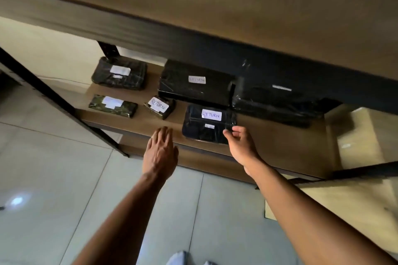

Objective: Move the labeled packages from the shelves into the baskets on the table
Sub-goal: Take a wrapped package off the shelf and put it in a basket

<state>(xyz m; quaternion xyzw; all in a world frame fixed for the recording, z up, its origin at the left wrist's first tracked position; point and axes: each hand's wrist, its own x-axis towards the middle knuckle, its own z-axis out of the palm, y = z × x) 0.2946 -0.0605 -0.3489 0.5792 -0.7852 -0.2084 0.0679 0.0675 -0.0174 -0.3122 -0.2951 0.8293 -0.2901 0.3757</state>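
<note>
Several black wrapped packages with white labels lie on a low wooden shelf (pixel 269 146). Nearest the front edge is a package marked RETURN (pixel 206 129). My right hand (pixel 241 146) is at its right front corner, thumb and fingers curled at the wrapping; whether they pinch it is unclear. My left hand (pixel 160 153) hovers flat and open over the shelf's front edge, left of that package. A small RETURN package (pixel 160 107) lies further left. A big RETURN box (pixel 195 84) sits behind. No baskets are in view.
Two more labeled packages lie at the shelf's left, one in front (pixel 113 106) and one behind (pixel 119 73). A large black package (pixel 277 101) sits at the back right. An upper shelf board (pixel 215 17) overhangs closely. A black metal frame post (pixel 53 97) slants at left. Tiled floor lies below.
</note>
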